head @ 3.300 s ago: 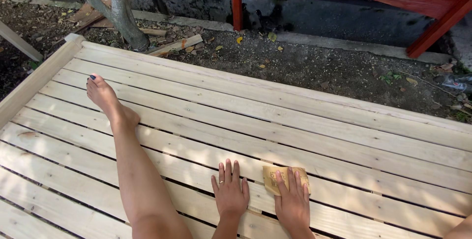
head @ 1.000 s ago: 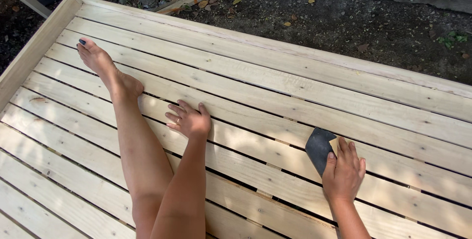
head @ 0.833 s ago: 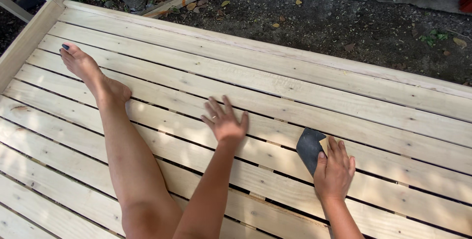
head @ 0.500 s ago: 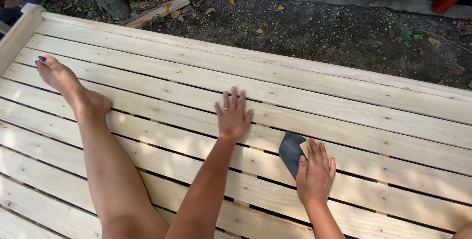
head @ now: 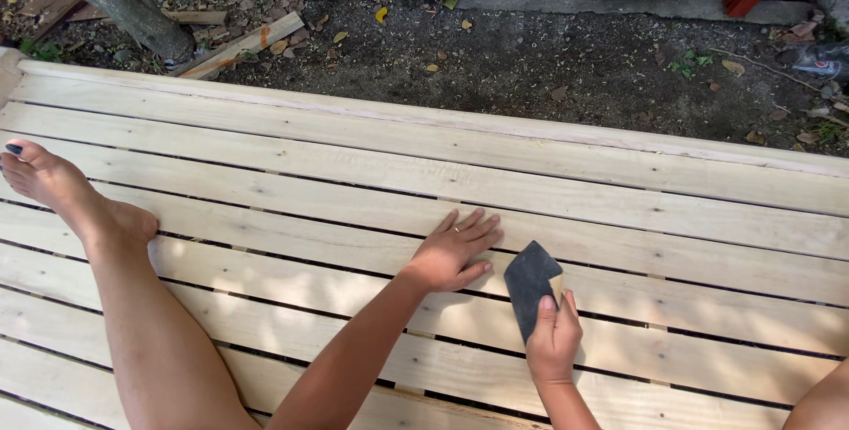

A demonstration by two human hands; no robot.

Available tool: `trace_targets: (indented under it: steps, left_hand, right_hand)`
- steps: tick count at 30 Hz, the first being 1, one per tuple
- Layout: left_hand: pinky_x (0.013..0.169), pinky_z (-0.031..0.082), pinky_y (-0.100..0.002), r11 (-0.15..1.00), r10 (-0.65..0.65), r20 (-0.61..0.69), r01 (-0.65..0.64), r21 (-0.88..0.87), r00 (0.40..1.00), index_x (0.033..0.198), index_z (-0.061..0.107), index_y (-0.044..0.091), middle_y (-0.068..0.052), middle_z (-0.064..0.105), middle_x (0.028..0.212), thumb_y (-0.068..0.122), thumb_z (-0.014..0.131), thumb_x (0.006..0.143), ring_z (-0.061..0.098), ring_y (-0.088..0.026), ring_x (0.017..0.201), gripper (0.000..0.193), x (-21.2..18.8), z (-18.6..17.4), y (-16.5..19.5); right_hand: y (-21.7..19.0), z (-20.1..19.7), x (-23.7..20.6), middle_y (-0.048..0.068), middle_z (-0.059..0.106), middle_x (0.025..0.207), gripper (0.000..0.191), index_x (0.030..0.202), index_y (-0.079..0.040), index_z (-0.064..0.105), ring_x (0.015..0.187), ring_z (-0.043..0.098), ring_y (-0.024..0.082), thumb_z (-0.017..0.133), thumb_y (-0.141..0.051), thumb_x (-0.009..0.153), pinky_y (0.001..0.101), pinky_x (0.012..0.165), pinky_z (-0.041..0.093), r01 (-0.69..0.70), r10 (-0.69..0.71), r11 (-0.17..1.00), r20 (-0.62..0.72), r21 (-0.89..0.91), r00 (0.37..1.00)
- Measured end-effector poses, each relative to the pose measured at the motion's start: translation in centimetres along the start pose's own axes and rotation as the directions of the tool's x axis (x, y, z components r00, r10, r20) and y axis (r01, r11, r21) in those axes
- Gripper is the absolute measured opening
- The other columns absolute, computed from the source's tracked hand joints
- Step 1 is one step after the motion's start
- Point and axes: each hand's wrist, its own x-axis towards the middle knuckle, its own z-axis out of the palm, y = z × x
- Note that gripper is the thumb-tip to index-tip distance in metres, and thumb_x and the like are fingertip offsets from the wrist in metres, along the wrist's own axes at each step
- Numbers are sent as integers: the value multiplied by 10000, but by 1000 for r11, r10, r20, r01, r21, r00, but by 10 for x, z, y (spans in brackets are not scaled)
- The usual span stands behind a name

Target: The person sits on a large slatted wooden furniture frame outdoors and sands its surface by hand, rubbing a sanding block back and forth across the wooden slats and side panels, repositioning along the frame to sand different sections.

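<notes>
Left hand (head: pixel 449 253) lies flat, palm down, on the slatted wooden surface (head: pixel 619 209). Fingers spread and extended, nothing gripped; a ring shows on one finger. It rests across one plank, fingertips pointing up and to the right.

Right hand (head: pixel 553 342) sits just right of and below the left, close beside it but not touching. It is closed on a dark sheet of sandpaper (head: pixel 531 281): thumb lies on top of the sheet, the other fingers curl at its edge. The paper sticks out past the fingertips, away from the person, grit side up; a tan backing corner is folded over at its right edge. The sheet lies down against the plank, straddling a gap between two boards, and its near corner is almost level with the left hand's thumb.

Left of both hands, a bare leg (head: pixel 150 342) stretches across the planks, with the foot (head: pixel 53 187) well away to the far left, toenails painted dark. Beyond the hands, past the far edge of the boards, is bare soil with dry leaves. A tree trunk (head: pixel 124 6) and a loose wood offcut (head: pixel 239 45) sit far up to the left. Red posts stand at the top edge.
</notes>
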Motion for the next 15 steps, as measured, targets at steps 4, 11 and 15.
trace_targets:
  steps: [4, 11, 15]
  left_hand:
    - [1270, 89, -574, 973, -175, -97, 187, 137, 980, 1608, 281, 259, -7, 139, 1726, 436, 465, 997, 112, -261, 1583, 662, -19, -18, -41]
    - [1171, -4, -663, 618, -785, -35, 786, 35, 619, 1639, 12, 116, -174, -112, 1683, 603, 289, 1020, -97, -392, 1543, 834, 47, -35, -53]
    - [1232, 29, -624, 987, -147, -16, 147, 65, 989, 1643, 160, 187, -98, 30, 1721, 587, 426, 989, 18, -366, 1578, 812, 44, 0, 43]
  right_hand:
    - [14, -32, 13, 203, 740, 1105, 419, 1207, 47, 682, 991, 652, 337, 431, -287, 1168, 390, 916, 524, -152, 179, 980, -236, 129, 955]
    - [-3, -45, 26, 216, 626, 1356, 379, 1311, 55, 624, 1195, 617, 370, 437, -184, 1083, 441, 1012, 484, 268, -345, 894, -168, -360, 924]
    - [-5, -43, 30, 219, 598, 1354, 383, 1333, 81, 592, 1162, 625, 371, 433, -168, 1090, 428, 970, 498, 162, -200, 969, -209, -185, 957]
